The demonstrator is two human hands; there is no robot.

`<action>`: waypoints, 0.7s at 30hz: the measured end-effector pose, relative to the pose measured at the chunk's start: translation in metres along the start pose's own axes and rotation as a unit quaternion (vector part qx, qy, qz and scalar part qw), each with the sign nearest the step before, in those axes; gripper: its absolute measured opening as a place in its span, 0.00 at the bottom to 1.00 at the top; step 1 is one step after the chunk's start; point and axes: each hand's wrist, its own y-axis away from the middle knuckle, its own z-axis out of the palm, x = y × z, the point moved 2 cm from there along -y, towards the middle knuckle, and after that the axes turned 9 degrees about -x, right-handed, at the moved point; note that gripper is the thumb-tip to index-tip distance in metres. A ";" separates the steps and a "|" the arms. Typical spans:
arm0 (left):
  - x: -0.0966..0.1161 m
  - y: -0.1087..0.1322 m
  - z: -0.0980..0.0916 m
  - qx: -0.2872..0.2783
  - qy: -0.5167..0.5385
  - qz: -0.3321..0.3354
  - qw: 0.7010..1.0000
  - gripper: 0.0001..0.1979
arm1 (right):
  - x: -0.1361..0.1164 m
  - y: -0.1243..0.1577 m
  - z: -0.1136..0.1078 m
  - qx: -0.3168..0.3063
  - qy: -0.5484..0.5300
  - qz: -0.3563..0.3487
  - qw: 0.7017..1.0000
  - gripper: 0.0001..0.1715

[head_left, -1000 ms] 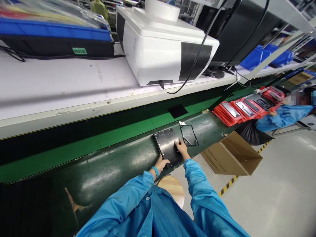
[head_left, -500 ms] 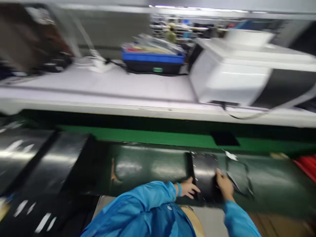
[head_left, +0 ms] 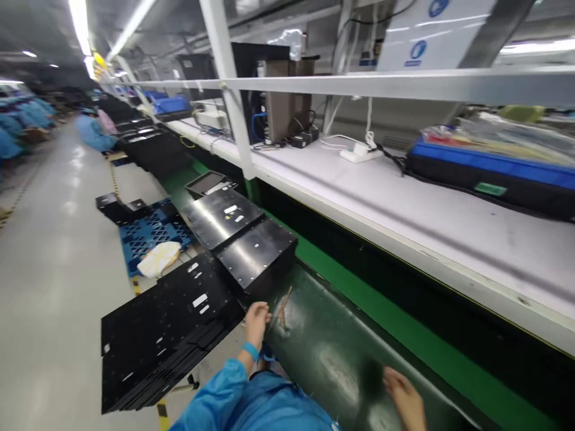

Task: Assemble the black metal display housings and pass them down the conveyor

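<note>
My left hand [head_left: 257,320], fingers loosely bent and a blue band on its wrist, is at the near corner of a black metal box [head_left: 256,251]. I see nothing in it. Another black box [head_left: 224,215] stands right behind that one. To the left of my hand lies a stack of black metal panels [head_left: 166,329] with white labels. My right hand [head_left: 402,392] is over the dark green work surface [head_left: 332,353], its fingers extended and somewhat blurred, holding nothing I can see.
A white shelf [head_left: 404,233] runs along the right, with a blue-rimmed bin [head_left: 494,173] on it. A blue pallet [head_left: 155,230] lies on the floor [head_left: 58,287] at left, a round stool seat [head_left: 159,258] near it. A person in blue [head_left: 94,129] is farther off.
The view has swung left along the line. Both hands have left the small black piece, which is now out of view. My left hand is now beside the black boxes.
</note>
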 end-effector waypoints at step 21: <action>0.112 -0.073 -0.042 0.045 -0.030 0.112 0.992 0.49 | -0.312 -0.022 0.386 -0.078 0.228 -0.394 0.887 0.63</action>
